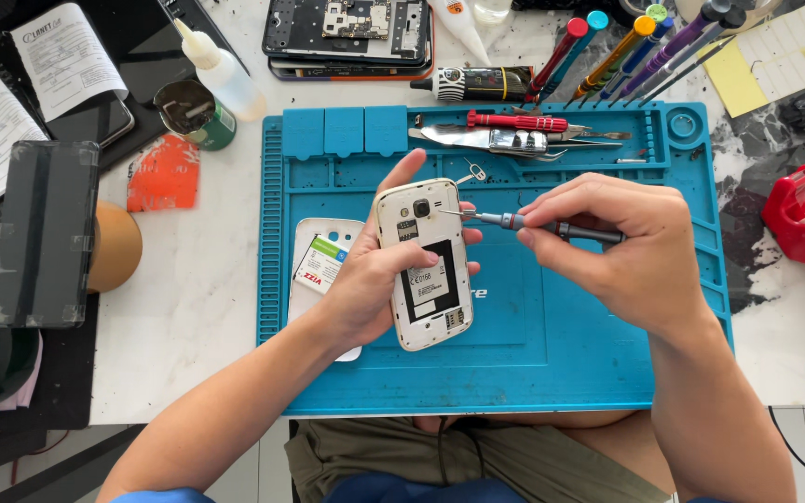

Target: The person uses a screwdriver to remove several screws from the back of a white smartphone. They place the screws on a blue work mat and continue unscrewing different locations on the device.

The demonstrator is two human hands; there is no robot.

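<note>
**Open-backed phone under the screwdriver**

Head view: a white worktop carries a blue repair mat (pixel 533 363), with loose tools along its far edge and a row of coloured-handled drivers (pixel 626 42) beyond it. Over the middle of the mat, the left hand (pixel 370 279) grips a white phone (pixel 424 264) with its back cover off, fingers wrapped along both long edges. The right hand (pixel 617 247) pinches a slim screwdriver (pixel 533 224), fingers closed round its shaft, tip touching the phone's upper right edge. The removed back cover (pixel 314 265) lies just left of the phone. The phone looks light, rigid and rather fragile with its insides exposed; the side edges seem the safest hold.
</note>
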